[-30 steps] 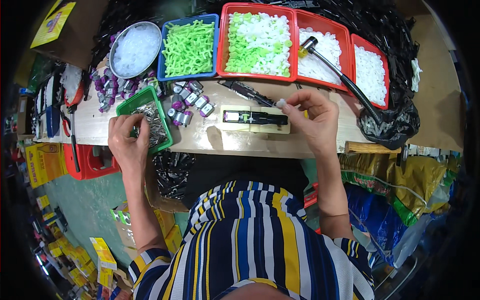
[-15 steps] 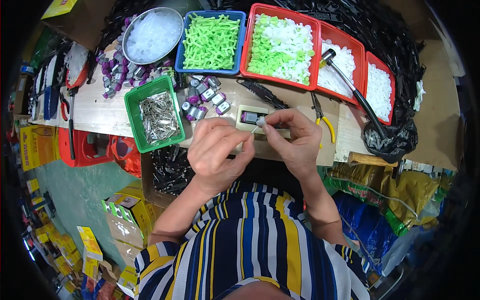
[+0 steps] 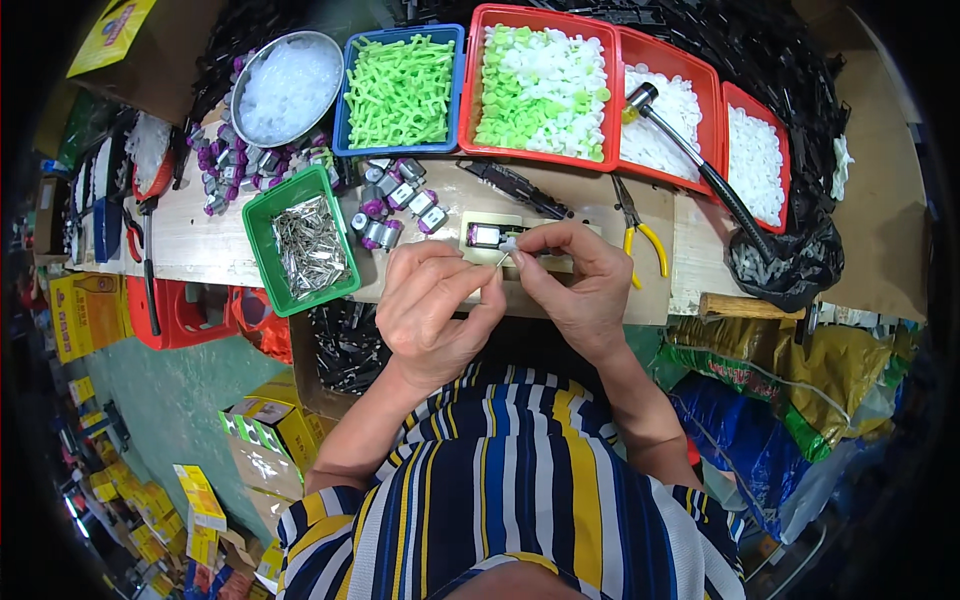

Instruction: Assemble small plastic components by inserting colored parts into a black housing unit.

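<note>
My left hand (image 3: 435,305) and my right hand (image 3: 575,285) meet at the front edge of the wooden bench. A thin metal pin (image 3: 500,260) is pinched in my left fingertips. A small white plastic part (image 3: 510,243) sits between my right thumb and forefinger, touching the pin's tip. Just behind the fingertips lies a pale jig block (image 3: 482,222) with a small purple-ended motor in it. A green tray (image 3: 268,212) of metal pins sits to the left of my left hand.
Loose small motors (image 3: 390,205) lie by the jig. Behind are a metal bowl (image 3: 285,85) of clear pieces, a blue tray (image 3: 400,90) of green parts, red trays (image 3: 540,85) of green and white parts, a hammer (image 3: 690,150) and yellow-handled pliers (image 3: 640,225).
My left hand has left the green pin tray and come right to meet my right hand in front of the jig. The two hands now pinch small parts together.
</note>
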A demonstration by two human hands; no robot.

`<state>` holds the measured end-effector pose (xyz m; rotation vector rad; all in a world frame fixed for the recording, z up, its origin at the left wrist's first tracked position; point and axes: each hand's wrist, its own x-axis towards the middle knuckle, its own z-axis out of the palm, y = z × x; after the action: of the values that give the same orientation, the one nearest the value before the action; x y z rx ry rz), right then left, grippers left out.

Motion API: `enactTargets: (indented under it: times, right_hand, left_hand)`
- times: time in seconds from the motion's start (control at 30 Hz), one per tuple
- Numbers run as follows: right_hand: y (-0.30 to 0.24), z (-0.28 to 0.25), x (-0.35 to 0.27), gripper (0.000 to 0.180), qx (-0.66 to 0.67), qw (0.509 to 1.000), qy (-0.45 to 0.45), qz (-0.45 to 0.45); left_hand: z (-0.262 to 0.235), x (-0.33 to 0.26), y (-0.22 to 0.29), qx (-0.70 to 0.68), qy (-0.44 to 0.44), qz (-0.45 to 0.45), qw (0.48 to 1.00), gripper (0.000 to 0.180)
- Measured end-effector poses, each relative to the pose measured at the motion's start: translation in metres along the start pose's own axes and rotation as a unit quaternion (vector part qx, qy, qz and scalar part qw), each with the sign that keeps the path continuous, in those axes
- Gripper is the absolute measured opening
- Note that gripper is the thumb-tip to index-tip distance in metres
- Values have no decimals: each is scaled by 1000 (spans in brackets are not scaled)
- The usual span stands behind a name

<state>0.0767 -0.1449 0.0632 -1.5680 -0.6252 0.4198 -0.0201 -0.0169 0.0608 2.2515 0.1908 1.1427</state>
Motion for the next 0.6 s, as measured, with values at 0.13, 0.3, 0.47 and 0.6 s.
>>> enactTargets:
  times: [0.13, 0.3, 0.47, 0.6]
  right_hand:
    - [1, -2, -1, 12, -7, 1000, 9, -8]
    - [7, -2, -3, 12, -7, 999, 10, -43]
    - [4, -2, -5, 13, 14, 1000, 12, -9]
    - [5, 1, -7, 14, 34, 999, 15, 11]
  left_hand:
    - [3, 0, 1, -6, -11, 2, 1000, 20]
    - [5, -1, 5, 3, -9, 2, 1000, 19]
    - [4, 0, 6, 3, 3, 12, 1000, 20]
    - [4, -2, 4, 6, -3, 16, 1000, 22]
